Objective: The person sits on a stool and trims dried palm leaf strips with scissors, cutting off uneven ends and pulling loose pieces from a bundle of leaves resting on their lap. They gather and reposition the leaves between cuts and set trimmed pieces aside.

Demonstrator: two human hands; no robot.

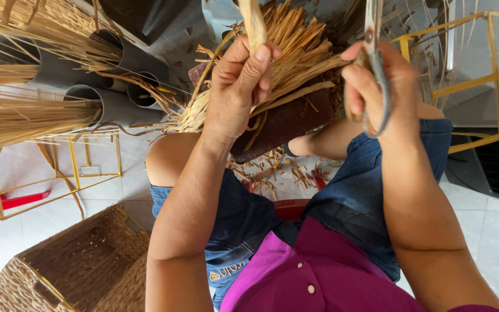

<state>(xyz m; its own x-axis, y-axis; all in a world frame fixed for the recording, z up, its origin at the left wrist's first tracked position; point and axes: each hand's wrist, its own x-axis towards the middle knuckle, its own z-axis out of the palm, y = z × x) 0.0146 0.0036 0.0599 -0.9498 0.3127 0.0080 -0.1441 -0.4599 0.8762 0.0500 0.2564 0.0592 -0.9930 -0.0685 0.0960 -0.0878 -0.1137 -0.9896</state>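
1. Pale floor tiles [41, 222] lie below, a woven basket [70, 268] at my left.
2. My left hand [239, 86] grips a straw strand [253, 23] above my knees.
3. My right hand [376, 86] clasps scissors [373, 55].

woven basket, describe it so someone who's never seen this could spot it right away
Start at the person's left forearm and look beside it, down to the picture's bottom left corner. On the pale tiled floor sits the woven basket, brown, rectangular and open-topped. Unlike the bare yellow wire frames nearby, its sides are fully woven.
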